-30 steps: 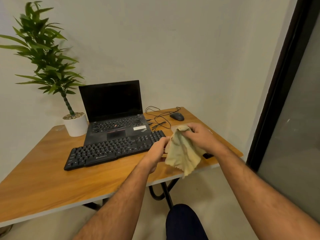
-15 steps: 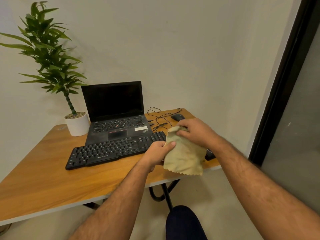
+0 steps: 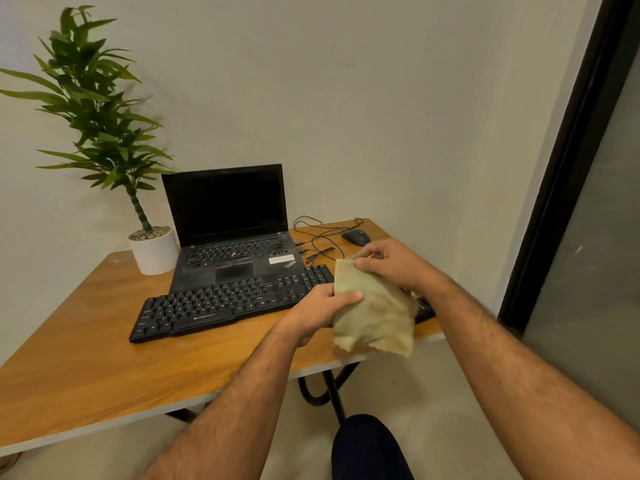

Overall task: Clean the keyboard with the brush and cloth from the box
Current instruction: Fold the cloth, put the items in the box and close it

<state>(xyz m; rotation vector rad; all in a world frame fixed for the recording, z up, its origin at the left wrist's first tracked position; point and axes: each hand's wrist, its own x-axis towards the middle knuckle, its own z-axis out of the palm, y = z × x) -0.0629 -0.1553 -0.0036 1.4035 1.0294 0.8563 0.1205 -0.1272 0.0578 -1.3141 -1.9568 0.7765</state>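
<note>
a wooden-topped table with a pale edge [image 3: 86, 368] stands in the corner of a room with plain off-white walls and a dark-framed glass panel [image 3: 588, 202] on the right. on it sit an open black laptop [image 3: 228, 230], a leafy green plant in a white pot [image 3: 154, 251], a black corded mouse [image 3: 356, 236] and a flat black keyboard [image 3: 228, 303] lying in front of the laptop. the crumpled beige cloth [image 3: 377, 313] hangs above the table's right front edge, just right of the keyboard. the left hand [image 3: 317, 315] grips its left side, thumb laid over the fabric. the right hand [image 3: 391, 263] pinches its top edge with curled fingers.
</note>
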